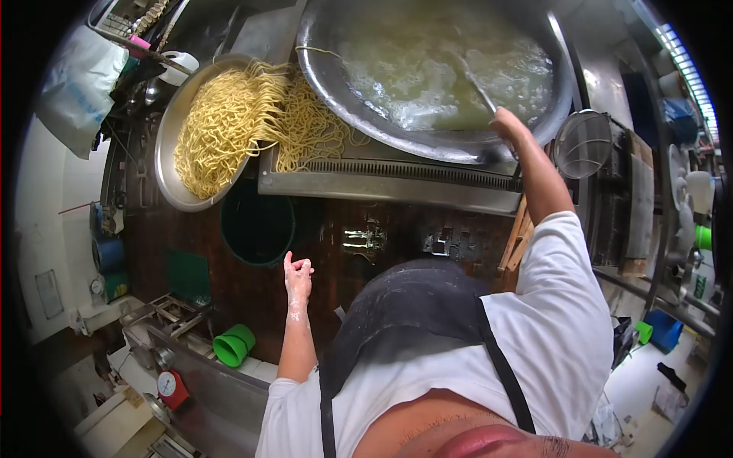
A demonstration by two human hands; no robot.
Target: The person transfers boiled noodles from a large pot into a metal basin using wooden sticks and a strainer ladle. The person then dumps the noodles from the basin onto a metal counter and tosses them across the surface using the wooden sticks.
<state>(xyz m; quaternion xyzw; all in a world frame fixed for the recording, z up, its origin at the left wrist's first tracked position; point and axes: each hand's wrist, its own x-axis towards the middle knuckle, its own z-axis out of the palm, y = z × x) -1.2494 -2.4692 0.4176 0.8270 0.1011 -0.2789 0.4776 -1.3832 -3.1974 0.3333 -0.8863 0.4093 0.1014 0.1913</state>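
Note:
My right hand (507,126) is closed around a long thin stirring stick (477,84). The stick's far end dips into cloudy, foaming liquid in a large metal pot (321,103), so its tip is hidden. My left hand (298,276) hangs in the air over the floor, white powder or paste on its wrist. It holds nothing; one finger points out and the others are loosely bent. Beyond it, yellow noodles (217,126) heap in a wide metal bowl (166,172). More noodles (309,130) spill from the bowl's edge across the stove top beside the pot.
A round mesh strainer (582,143) is at the pot's right. The steel stove edge (382,187) runs before me. A dark green bin (258,225) stands below the bowl. Lower left are a bright green bucket (233,346) and a red scale (172,388).

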